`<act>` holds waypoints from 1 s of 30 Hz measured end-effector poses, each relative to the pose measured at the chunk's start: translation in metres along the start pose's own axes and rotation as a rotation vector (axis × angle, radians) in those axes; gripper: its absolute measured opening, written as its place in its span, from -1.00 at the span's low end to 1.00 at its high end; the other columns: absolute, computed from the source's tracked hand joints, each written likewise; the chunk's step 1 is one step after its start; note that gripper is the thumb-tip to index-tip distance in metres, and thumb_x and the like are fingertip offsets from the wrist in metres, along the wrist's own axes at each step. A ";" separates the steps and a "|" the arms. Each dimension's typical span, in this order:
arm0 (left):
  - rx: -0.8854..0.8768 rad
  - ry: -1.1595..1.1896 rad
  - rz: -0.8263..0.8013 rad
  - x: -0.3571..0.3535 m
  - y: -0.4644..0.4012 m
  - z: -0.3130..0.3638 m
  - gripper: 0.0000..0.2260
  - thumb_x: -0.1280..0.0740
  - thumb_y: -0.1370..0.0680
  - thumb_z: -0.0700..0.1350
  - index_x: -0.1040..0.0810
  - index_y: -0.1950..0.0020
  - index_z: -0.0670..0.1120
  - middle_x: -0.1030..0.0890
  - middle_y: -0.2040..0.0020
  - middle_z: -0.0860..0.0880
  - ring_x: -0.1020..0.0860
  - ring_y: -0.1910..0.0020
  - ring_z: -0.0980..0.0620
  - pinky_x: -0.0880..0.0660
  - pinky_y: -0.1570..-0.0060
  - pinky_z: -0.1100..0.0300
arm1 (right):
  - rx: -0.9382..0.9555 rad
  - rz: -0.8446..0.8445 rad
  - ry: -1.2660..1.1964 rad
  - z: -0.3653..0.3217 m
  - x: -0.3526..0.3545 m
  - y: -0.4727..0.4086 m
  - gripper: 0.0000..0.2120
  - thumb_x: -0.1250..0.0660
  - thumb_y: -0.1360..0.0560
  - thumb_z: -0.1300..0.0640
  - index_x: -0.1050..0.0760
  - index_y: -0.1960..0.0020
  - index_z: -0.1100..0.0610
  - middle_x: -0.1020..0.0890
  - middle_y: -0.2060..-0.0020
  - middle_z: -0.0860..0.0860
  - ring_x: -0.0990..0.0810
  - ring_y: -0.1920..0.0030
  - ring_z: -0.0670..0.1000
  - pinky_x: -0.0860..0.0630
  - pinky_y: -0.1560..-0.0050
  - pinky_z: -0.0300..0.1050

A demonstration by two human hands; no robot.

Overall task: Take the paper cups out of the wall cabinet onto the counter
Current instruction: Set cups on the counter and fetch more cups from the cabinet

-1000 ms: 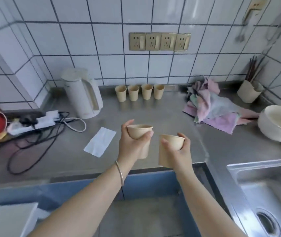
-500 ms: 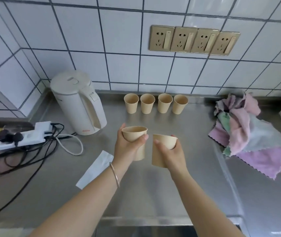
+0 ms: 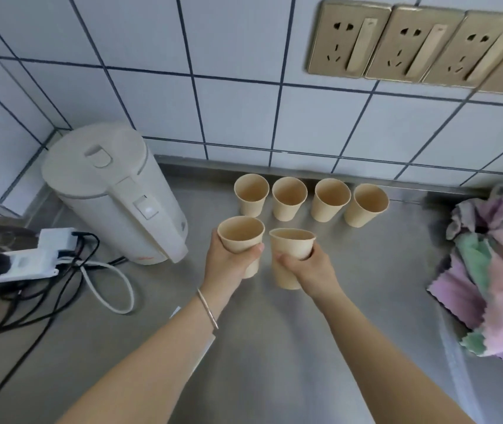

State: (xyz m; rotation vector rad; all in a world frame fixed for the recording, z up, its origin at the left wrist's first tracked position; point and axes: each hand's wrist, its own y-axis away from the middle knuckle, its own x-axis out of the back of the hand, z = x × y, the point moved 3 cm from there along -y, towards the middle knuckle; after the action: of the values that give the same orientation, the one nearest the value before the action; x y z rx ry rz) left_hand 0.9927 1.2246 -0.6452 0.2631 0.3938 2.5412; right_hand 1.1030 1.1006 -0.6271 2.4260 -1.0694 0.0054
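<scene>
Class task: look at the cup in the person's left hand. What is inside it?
The cup in the left hand shows only bare tan inner wall; nothing is visible inside. Its base is out of sight, and the left hand covers its lower outside.

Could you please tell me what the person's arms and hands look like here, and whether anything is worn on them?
Both forearms are bare, with no sleeves or gloves in view. The left hand has a thin metal bangle around its wrist. The right hand and its wrist carry nothing that I can see: no watch, band or ring.
</scene>
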 end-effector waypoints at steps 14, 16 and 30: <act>-0.203 -0.152 0.038 -0.012 -0.054 -0.031 -0.35 -0.56 -0.19 -0.17 -0.33 -0.16 0.10 -0.54 -0.15 0.00 -0.53 -0.12 0.05 -0.45 -0.11 0.28 | 0.153 0.231 0.082 0.025 -0.017 -0.057 -0.40 -0.54 -0.24 0.25 -0.31 0.02 -0.29 -0.53 -0.09 -0.08 -0.52 -0.01 -0.26 -0.41 0.06 -0.43; -0.226 -0.146 0.043 -0.012 -0.055 -0.034 -0.32 -0.57 -0.21 -0.24 -0.32 -0.19 0.08 -0.53 -0.15 0.03 -0.51 -0.12 0.08 -0.43 -0.10 0.38 | 0.166 0.243 0.096 0.028 -0.019 -0.060 -0.37 -0.53 -0.24 0.22 -0.28 0.00 -0.32 -0.52 -0.15 -0.05 -0.52 -0.08 -0.13 -0.38 0.04 -0.41; -0.195 -0.133 0.072 -0.014 -0.043 -0.053 -0.12 -0.55 -0.16 -0.27 -0.21 -0.37 0.07 -0.33 -0.37 -0.08 -0.41 -0.32 0.02 -0.37 -0.33 0.14 | 0.135 0.258 0.164 0.049 -0.013 -0.048 -0.26 -0.50 -0.30 0.19 -0.23 -0.39 0.10 -0.38 -0.27 0.05 -0.43 -0.24 -0.01 -0.40 -0.23 -0.16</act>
State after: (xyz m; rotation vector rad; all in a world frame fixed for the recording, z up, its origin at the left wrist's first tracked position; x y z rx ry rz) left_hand 1.0116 1.2398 -0.7110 0.3754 0.0859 2.5917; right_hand 1.1177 1.1162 -0.6930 2.3367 -1.3332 0.3663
